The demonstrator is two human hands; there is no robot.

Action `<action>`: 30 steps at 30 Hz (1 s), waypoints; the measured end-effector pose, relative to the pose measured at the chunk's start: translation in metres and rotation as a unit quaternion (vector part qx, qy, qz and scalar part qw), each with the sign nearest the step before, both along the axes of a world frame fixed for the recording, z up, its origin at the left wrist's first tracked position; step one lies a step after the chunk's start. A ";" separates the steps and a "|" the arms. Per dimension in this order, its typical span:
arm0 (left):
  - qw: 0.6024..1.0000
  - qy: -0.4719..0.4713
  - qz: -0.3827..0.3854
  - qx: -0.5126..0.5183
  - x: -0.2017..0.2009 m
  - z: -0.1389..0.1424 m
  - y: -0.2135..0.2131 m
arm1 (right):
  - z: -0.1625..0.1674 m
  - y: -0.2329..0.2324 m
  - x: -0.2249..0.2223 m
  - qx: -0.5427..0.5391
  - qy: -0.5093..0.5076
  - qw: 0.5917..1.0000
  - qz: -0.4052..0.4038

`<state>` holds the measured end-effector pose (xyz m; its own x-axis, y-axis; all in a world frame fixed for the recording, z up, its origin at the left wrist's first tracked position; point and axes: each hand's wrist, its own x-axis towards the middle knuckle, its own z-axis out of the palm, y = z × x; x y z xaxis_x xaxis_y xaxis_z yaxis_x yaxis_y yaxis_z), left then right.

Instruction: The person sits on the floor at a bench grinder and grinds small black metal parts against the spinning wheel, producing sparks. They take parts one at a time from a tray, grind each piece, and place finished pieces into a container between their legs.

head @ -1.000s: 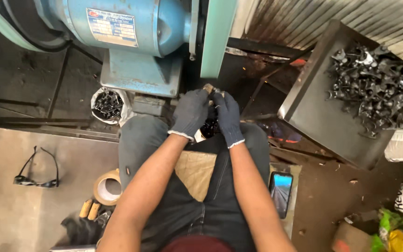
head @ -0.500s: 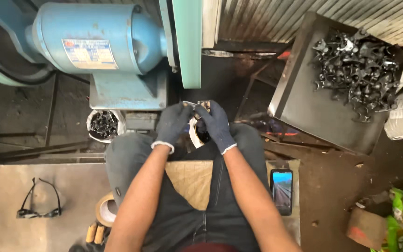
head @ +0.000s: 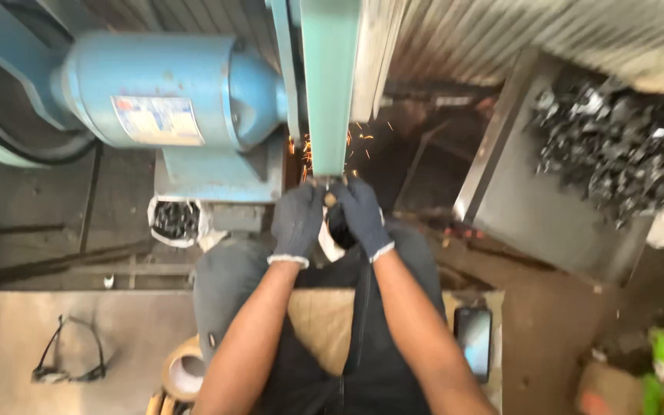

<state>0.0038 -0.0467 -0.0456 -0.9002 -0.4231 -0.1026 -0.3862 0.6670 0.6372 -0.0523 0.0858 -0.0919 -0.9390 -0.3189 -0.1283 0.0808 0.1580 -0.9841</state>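
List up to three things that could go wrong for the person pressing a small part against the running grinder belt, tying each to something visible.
1. Sparks fly beside the belt while the safety glasses lie unused on the floor, so eyes may be exposed.
2. The left hand and right hand, in fabric gloves, hold the small part right at the belt; a glove could snag.
3. The small part could slip.

Blue cylindrical metal motor [head: 170, 96], teal-green sanding belt [head: 330, 84], orange sparks [head: 305, 150], dark-grey knit gloves on left hand [head: 297, 219] and right hand [head: 363, 215].
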 end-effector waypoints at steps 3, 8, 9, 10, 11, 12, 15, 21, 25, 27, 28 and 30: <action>1.000 -0.012 -0.017 0.007 0.005 0.008 0.006 | 0.022 0.011 0.012 0.012 0.041 0.999 -0.001; 1.000 0.004 -0.021 0.019 0.011 0.016 0.025 | 0.035 0.025 0.020 -0.030 0.030 0.998 -0.036; 1.000 0.015 -0.002 0.016 0.009 0.014 0.027 | 0.031 0.024 0.017 -0.035 0.036 0.998 -0.030; 0.999 0.022 0.018 0.013 0.006 0.011 0.029 | 0.026 0.023 0.012 -0.039 0.037 0.998 -0.021; 0.999 0.022 0.043 0.012 0.003 0.007 0.031 | 0.021 0.021 0.008 -0.041 0.031 0.999 -0.008; 0.998 0.015 0.057 0.009 0.000 0.002 0.032 | 0.015 0.019 0.003 -0.062 0.028 0.998 -0.011; 0.996 0.007 0.082 0.027 -0.003 -0.015 0.036 | 0.004 0.016 -0.008 -0.089 -0.016 0.996 -0.012; 0.994 0.054 -0.051 -0.078 -0.012 -0.030 0.036 | 0.010 0.028 0.002 -0.097 -0.028 0.993 -0.064; 0.985 0.081 -0.099 0.120 0.016 -0.018 0.020 | -0.001 0.044 0.037 0.040 0.080 0.994 -0.068; 0.997 0.021 -0.061 0.033 0.036 -0.005 0.017 | -0.012 0.054 0.056 0.088 0.348 0.932 -0.042; 0.995 0.022 -0.078 0.059 0.045 0.002 0.019 | -0.016 0.057 0.063 0.134 0.316 0.939 -0.001; 0.993 0.012 -0.078 0.091 0.065 0.019 0.019 | -0.021 0.062 0.078 0.210 0.247 0.941 0.094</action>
<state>0.0686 -0.0279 -0.0271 -0.9563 -0.2553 -0.1425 -0.2708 0.5899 0.7607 0.0257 0.1481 -0.1134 -0.8486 -0.5048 0.1581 -0.4394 0.5062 -0.7421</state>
